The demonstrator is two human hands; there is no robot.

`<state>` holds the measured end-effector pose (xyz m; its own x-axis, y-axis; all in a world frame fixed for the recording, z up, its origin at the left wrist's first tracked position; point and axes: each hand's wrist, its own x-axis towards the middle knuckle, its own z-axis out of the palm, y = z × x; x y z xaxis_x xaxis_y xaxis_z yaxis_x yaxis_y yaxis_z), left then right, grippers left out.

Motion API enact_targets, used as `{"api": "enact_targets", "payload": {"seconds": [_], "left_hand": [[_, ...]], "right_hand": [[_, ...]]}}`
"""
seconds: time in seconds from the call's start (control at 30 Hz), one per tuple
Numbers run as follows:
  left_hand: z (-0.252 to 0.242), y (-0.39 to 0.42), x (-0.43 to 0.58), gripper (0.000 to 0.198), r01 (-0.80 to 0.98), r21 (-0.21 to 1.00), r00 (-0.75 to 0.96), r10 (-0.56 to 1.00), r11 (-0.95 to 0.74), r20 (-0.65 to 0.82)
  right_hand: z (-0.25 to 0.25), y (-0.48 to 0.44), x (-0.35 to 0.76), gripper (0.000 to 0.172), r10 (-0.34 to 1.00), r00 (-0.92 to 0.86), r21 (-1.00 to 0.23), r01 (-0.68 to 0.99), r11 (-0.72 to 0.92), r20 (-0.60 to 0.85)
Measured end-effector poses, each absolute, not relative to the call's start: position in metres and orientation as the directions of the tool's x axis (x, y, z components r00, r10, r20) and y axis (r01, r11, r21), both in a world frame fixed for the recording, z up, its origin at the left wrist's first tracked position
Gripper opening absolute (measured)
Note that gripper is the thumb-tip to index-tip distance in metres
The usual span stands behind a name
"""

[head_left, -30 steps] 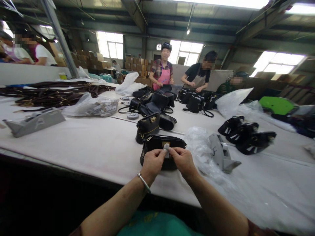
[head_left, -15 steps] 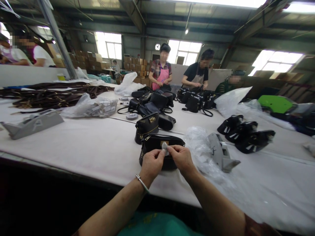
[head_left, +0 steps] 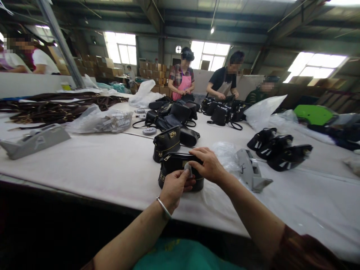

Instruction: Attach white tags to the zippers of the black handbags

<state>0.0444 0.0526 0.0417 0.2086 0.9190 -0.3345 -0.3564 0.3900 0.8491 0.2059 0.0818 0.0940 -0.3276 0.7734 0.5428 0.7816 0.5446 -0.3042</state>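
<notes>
Though nearly together, left fingers (head_left: pixel 180 174) — with pale scrap (head_left: pixel 188 171) between.

A round clock (head_left: pixel 178 49) hangs on the far wall (head_left: pixel 170 48); one bright window (head_left: pixel 120 48) sits left of it, a second window (head_left: pixel 210 54) just right, a third window (head_left: pixel 316 66) well beyond; stacked cartons (head_left: pixel 152 69) stand lower left of it; a lit lamp (head_left: pixel 212 30) hangs above its right; the pale bench (head_left: pixel 98 161) spreads below.

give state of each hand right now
Left hand: closed, pinching a small pale piece.
Right hand: open, at the top edge of a black bag.
</notes>
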Motion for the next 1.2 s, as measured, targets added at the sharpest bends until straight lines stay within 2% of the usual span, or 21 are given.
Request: {"api": "enact_targets", "payload": {"seconds": [0.1, 0.33, 0.63, 0.77, 1.07, 1.2], "left_hand": [[0.04, 0.05, 0.044, 0.035, -0.364, 0.847, 0.198, 0.921, 0.388, -0.336], [0.04, 0.047, 0.046, 0.042, -0.362, 0.882, 0.138, 0.953, 0.303, -0.271], [0.033, 0.039, 0.052, 0.045, -0.343, 0.916, 0.091, 0.978, 0.207, -0.187], [0.037, 0.033, 0.049, 0.044, -0.366, 0.901, 0.104, 0.972, 0.233, -0.209], [0.046, 0.018, 0.035, 0.039, -0.545, 0.691, 0.297, 0.88, 0.476, -0.371], [0.045, 0.014, 0.038, 0.041, -0.533, 0.705, 0.261, 0.884, 0.467, -0.388]], "right_hand": [[0.093, 0.087, 0.207, 0.022, 0.77, -0.371, -0.337, 0.74, 0.583, 0.519], [0.09, 0.083, 0.208, 0.02, 0.749, -0.4, -0.394, 0.666, 0.634, 0.529], [0.092, 0.079, 0.204, 0.014, 0.792, -0.331, -0.438, 0.693, 0.573, 0.512], [0.088, 0.077, 0.199, 0.004, 0.805, -0.293, -0.47, 0.689, 0.552, 0.516], [0.084, 0.061, 0.196, 0.009, 0.781, -0.269, -0.415, 0.725, 0.55, 0.564], [0.083, 0.057, 0.196, 0.008, 0.777, -0.267, -0.404, 0.733, 0.548, 0.57]]}}
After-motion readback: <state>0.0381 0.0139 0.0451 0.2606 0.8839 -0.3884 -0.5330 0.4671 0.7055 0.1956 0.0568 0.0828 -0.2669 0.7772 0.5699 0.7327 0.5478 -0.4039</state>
